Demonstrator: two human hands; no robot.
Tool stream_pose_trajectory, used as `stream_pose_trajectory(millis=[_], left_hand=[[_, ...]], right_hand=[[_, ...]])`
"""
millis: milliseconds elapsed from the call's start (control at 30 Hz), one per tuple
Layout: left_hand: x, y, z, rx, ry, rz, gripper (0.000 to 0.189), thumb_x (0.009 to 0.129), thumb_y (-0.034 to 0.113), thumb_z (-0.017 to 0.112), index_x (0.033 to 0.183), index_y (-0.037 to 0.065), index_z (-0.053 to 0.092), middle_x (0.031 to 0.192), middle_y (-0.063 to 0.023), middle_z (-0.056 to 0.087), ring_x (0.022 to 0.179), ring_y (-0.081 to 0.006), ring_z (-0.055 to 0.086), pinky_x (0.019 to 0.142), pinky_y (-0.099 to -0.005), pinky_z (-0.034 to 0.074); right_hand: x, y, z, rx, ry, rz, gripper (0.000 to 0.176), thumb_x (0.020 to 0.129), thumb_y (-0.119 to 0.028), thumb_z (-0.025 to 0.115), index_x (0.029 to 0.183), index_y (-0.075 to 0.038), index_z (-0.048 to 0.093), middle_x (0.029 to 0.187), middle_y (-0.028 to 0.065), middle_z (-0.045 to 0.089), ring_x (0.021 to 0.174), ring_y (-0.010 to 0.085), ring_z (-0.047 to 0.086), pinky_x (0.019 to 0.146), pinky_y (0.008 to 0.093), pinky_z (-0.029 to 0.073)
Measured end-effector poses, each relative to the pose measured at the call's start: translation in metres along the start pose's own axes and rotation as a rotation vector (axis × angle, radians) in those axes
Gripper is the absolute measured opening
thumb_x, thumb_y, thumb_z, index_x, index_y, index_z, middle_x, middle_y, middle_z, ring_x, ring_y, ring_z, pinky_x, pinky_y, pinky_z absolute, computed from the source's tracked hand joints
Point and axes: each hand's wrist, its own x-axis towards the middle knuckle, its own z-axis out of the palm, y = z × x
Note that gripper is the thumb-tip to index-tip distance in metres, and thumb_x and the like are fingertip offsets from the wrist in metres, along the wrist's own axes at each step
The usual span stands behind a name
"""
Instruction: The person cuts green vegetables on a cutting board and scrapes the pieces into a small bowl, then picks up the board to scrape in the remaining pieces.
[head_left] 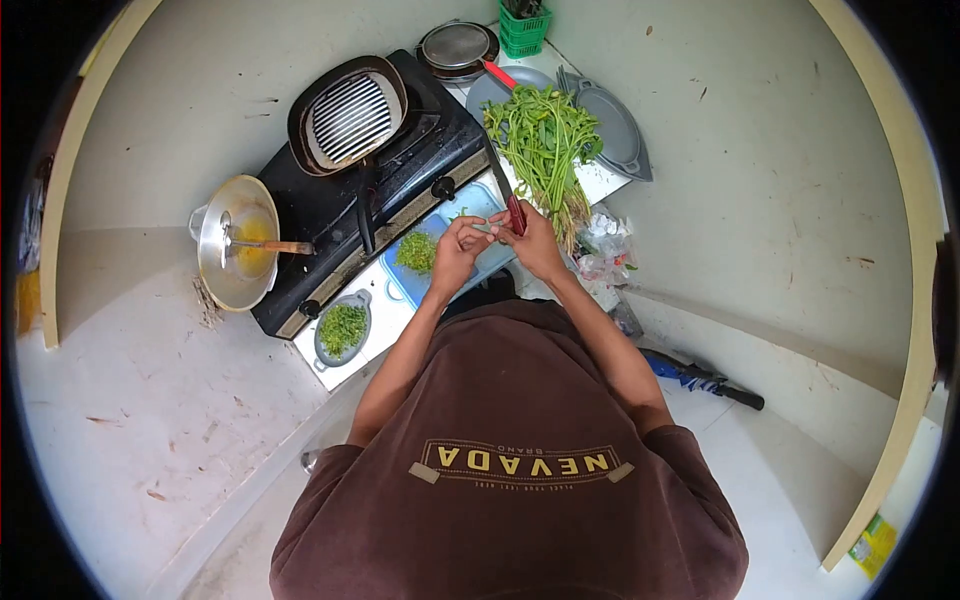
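Note:
My right hand (534, 246) is closed around the dark red handle of a knife (517, 214), whose dark blade points up and away toward the stove. Close beside it, my left hand (460, 250) has its fingers bent in a pinch, fingertips nearly meeting those of the right. What the left fingers hold is too small to make out. Both hands are over a blue tray (477, 202) with a heap of chopped greens (416, 251) at its left. Just beyond my right hand lies a big bunch of leafy green stems (545, 140) with roots toward me.
A black stove (425, 160) carries a grill pan (350, 112); a metal pan (238, 243) with yellow liquid and a wooden-handled utensil sits at its left end. A grey dish (325, 358) holds more greens. Plastic bags (605, 255), a grey plate (612, 125) and a green basket (524, 35) stand rightward.

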Motion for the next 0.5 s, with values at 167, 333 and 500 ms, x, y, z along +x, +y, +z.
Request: stream_pose_trajectory(millis=[167,333,500], left_hand=[[-0.017,0.010,0.007,0.354,0.100,0.175,0.038,0.093,0.004,0.075,0.125,0.001,0.055,0.094,-0.0115,0.078,0.089,-0.0201,0.075,0.082,-0.0324,0.055],[-0.033,0.011,0.000,0.488,0.172,0.270,0.044,0.094,0.006,0.075,0.128,0.003,0.049,0.094,-0.0125,0.078,0.091,-0.0239,0.075,0.079,-0.0372,0.056],[-0.050,0.006,-0.017,0.345,0.208,0.120,0.040,0.097,0.013,0.074,0.128,0.003,0.050,0.106,-0.0139,0.077,0.099,-0.0215,0.072,0.090,-0.0357,0.053]], right_hand=[[0.001,0.026,-0.002,0.026,-0.086,-0.003,0.027,0.090,-0.009,0.080,0.106,0.002,0.061,0.098,0.0109,0.077,0.084,0.0140,0.071,0.079,0.0312,0.056],[0.008,0.026,0.007,0.111,-0.205,0.080,0.023,0.090,-0.007,0.080,0.102,-0.001,0.061,0.097,0.0097,0.075,0.085,0.0131,0.069,0.079,0.0300,0.056],[0.011,0.012,0.027,0.080,-0.326,0.115,0.025,0.092,-0.007,0.080,0.103,0.000,0.058,0.092,0.0065,0.071,0.088,0.0124,0.069,0.082,0.0300,0.057]])
